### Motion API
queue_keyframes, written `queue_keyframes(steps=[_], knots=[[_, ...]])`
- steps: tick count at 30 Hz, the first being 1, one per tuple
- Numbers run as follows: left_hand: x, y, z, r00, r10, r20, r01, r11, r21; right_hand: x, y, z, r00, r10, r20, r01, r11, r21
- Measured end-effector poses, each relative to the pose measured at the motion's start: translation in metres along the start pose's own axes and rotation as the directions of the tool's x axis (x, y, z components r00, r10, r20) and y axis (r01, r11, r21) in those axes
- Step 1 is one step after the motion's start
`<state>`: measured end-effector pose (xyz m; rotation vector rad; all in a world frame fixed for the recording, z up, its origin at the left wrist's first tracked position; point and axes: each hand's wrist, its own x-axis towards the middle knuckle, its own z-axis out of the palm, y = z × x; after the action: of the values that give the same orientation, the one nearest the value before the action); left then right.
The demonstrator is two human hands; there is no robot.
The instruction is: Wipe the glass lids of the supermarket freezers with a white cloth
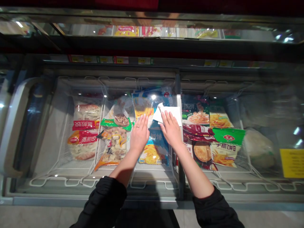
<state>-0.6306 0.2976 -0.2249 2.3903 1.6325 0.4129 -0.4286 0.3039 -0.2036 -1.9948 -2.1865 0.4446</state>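
My left hand (140, 133) lies flat on the glass lid (156, 177) of a chest freezer, fingers stretched out and pointing away from me. Beside it, my right hand (171, 129) presses a white paper tissue (174, 114) against the glass with extended fingers. The tissue lies spread under the fingertips, with one corner crumpled upward near the left. Below the glass, under both hands, are blue and yellow frozen food bags (152, 153). Part of these bags is hidden by my hands and the tissue.
Dumpling bags (86, 112) and a bun bag (114, 147) lie in wire baskets on the left. Pancake packs (225, 147) are on the right. A white curved handle (14, 126) stands at the left, a yellow label (292, 163) at the right. Price tags (122, 60) line the back rail.
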Motion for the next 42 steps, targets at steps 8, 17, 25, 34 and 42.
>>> queue_keyframes(steps=[8, 17, 25, 34, 42], knots=[[0.001, -0.001, -0.001, 1.0, 0.006, -0.006, -0.006, 1.0, -0.008, 0.054, 0.017, -0.003, 1.0, 0.027, -0.006, -0.027, 0.999, -0.039], [0.001, 0.0, -0.002, 1.0, 0.007, -0.004, -0.007, 1.0, -0.007, 0.052, 0.001, -0.001, 1.0, 0.016, -0.003, -0.017, 0.995, -0.094], [0.0, -0.001, -0.001, 1.0, 0.001, 0.002, -0.001, 1.0, -0.023, 0.074, 0.017, -0.004, 0.994, 0.107, -0.037, -0.109, 0.992, -0.058], [-0.001, 0.0, 0.001, 1.0, 0.006, 0.016, -0.006, 1.0, 0.004, 0.09, -0.002, -0.008, 1.0, 0.01, 0.012, -0.009, 0.994, -0.106], [-0.001, -0.001, 0.002, 0.999, 0.033, -0.028, -0.033, 0.999, 0.012, 0.07, 0.001, -0.003, 0.992, 0.122, -0.033, -0.124, 0.989, -0.08]])
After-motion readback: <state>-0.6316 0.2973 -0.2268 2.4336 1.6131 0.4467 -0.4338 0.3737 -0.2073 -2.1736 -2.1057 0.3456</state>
